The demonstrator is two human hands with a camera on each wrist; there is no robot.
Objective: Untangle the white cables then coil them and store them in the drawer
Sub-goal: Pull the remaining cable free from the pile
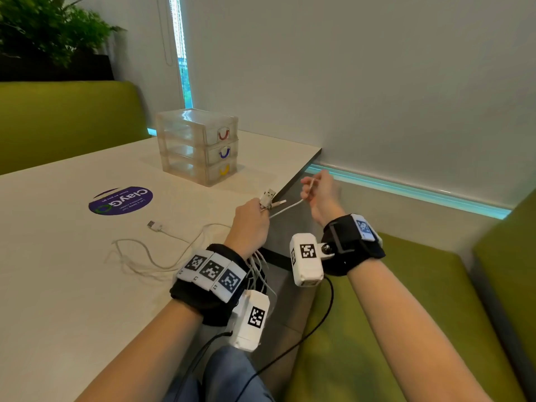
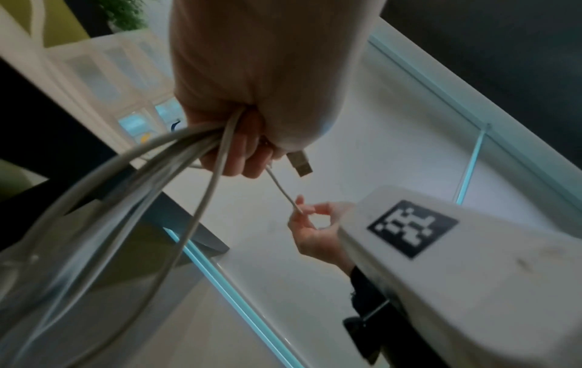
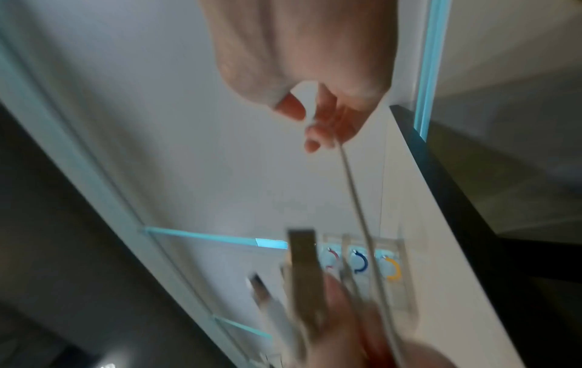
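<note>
My left hand (image 1: 251,219) grips a bundle of white cables (image 2: 176,159) at the table's right edge, with USB plugs (image 1: 268,196) sticking out above its fingers. Several strands hang below that wrist. One strand (image 1: 287,208) runs taut from the left fist to my right hand (image 1: 317,190), which pinches it between thumb and fingers just off the table edge; the pinch (image 3: 310,124) shows in the right wrist view. Another white cable (image 1: 153,250) with a USB plug (image 1: 153,225) lies loose on the table. The clear three-drawer box (image 1: 200,146) stands further back, its drawers shut.
The white table (image 1: 72,271) carries a purple round sticker (image 1: 120,200). Green bench seats (image 1: 377,329) surround it, and a wall with a lit teal strip (image 1: 406,191) runs along the right. A plant (image 1: 46,27) is at the far left.
</note>
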